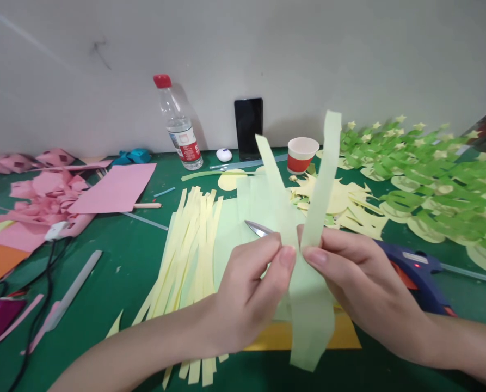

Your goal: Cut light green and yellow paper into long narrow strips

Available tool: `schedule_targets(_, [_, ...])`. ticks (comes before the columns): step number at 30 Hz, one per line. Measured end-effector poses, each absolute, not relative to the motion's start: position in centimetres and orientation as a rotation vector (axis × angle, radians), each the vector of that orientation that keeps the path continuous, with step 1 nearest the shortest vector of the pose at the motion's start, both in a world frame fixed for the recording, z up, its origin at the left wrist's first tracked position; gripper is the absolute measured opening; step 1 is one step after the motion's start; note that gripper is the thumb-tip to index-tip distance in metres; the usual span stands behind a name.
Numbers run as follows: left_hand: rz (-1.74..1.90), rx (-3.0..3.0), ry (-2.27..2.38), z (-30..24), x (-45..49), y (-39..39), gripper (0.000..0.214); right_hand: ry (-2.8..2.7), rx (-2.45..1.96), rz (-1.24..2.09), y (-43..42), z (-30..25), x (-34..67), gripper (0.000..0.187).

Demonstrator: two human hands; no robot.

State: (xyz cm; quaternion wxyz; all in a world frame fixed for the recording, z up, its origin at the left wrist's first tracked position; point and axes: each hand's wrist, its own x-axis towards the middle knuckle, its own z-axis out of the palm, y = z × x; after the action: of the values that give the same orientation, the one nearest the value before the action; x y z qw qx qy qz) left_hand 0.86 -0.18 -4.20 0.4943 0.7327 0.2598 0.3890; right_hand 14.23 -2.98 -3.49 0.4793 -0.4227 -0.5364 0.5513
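Note:
Between my hands is a pale green paper strip (312, 326), held up in front of the table. It is wide at the bottom and parts into two narrower ends above. My left hand (257, 291) pinches the left part between thumb and fingers. My right hand (361, 277) pinches the right part the same way, close beside it. A pointed metal tip, perhaps of scissors (259, 228), shows behind my left hand; its other end is hidden. Under my hands lie pale green paper sheets (230, 234), with a heap of light yellow strips (194, 245) to the left.
A blue glue gun (414, 267) lies right of my right hand. Behind stand a water bottle (181, 136), a phone (248, 128) and a paper cup (302, 155). Pink paper (116, 188) lies left, a black cable (49, 283) nearer; green paper plants (422, 179) fill the right.

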Motion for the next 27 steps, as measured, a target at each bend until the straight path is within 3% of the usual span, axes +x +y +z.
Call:
schedule_targets(13, [0.956, 1.751, 0.59, -4.5, 0.6, 0.1, 0.031, -1.279, -1.099, 1.299, -2.8, -3.5, 14.4, 0.034])
schedule_targets(27, [0.995, 1.698, 0.62, -5.0, 0.9, -0.5, 0.031, -1.082, -0.953, 1.481, -3.4, -4.3, 14.0, 0.03])
